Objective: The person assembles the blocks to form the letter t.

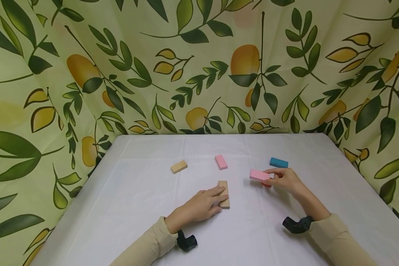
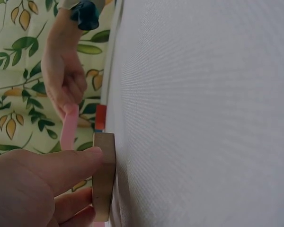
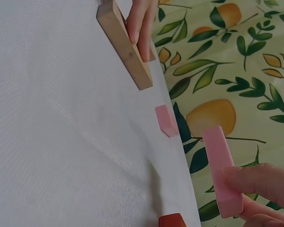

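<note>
My left hand (image 1: 201,204) rests its fingers on top of a long light wooden block (image 1: 224,203), which lies flat on the table. In the left wrist view, the thumb and fingertips touch the upper face of this wooden block (image 2: 104,182). My right hand (image 1: 287,180) pinches a pink block (image 1: 258,175) by one end, thumb on one face and fingers on the other. It is held above the table, over a red block (image 1: 266,184) that is mostly hidden in the head view. The right wrist view shows the raised pink block (image 3: 220,163) apart from the red one (image 3: 172,221).
Beyond the hands, a short wooden block (image 1: 179,167), a second pink block (image 1: 221,162) and a blue block (image 1: 279,162) lie apart on the white-covered table (image 1: 136,195). A curtain (image 1: 199,74) printed with fruit and leaves hangs behind and along the sides.
</note>
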Demonstrator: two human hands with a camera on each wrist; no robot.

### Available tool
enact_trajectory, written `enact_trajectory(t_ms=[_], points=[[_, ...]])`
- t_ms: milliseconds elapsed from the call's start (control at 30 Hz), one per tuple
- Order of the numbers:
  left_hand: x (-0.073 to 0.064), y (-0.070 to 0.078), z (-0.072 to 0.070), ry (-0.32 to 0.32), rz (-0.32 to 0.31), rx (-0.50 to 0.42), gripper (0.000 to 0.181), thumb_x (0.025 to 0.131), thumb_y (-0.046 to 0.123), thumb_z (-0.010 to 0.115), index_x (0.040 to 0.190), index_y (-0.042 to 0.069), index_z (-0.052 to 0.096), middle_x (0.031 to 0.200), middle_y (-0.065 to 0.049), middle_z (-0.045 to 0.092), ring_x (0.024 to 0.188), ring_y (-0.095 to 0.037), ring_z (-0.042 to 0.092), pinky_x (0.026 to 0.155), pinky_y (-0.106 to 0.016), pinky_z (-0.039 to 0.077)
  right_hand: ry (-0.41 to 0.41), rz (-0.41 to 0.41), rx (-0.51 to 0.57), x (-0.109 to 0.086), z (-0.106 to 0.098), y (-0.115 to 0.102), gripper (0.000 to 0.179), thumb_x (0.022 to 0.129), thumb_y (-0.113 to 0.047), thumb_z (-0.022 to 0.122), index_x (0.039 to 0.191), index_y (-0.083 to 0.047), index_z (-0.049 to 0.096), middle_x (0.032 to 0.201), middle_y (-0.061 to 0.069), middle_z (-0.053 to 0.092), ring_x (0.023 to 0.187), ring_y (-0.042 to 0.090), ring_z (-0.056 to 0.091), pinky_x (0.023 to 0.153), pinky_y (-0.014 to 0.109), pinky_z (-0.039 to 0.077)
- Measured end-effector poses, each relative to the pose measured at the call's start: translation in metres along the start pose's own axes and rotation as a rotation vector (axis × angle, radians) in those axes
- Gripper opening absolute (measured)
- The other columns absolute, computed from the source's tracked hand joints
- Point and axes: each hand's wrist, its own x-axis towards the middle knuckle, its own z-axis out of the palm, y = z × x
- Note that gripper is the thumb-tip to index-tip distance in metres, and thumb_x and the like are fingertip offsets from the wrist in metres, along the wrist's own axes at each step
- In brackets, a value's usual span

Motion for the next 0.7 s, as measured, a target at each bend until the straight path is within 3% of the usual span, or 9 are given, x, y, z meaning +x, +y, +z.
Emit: enact_trajectory(t_ms=[167,700], points=[[0.001,0.0,0.0,-0.005,-0.001,-0.001,0.047,0.098,0.032,0.055,0.144,0.024,0.047,0.157,0.0,0.036,0.146,-0.019,0.037,0.11,-0.04,0.043,-0.011,0.016,0.015,0.001,0.005,-0.004,0.052,0.083,-0.023,0.075,0.125,0.003,0.061,0.062,-0.004,0.039,0.068,0.012,0.039,0.056,0.025,0.028],[0.0,0.0,0.001,-0.002,0.004,0.014,0.048,0.098,0.033,0.055,0.144,0.024,0.046,0.158,-0.001,0.035,0.146,-0.018,0.037,0.11,-0.039,0.043,-0.068,-0.035,0.068,0.011,0.021,-0.008,0.046,0.083,-0.016,0.073,0.123,0.005,0.062,0.061,-0.004,0.038,0.06,0.01,0.038,0.052,0.023,0.031]])
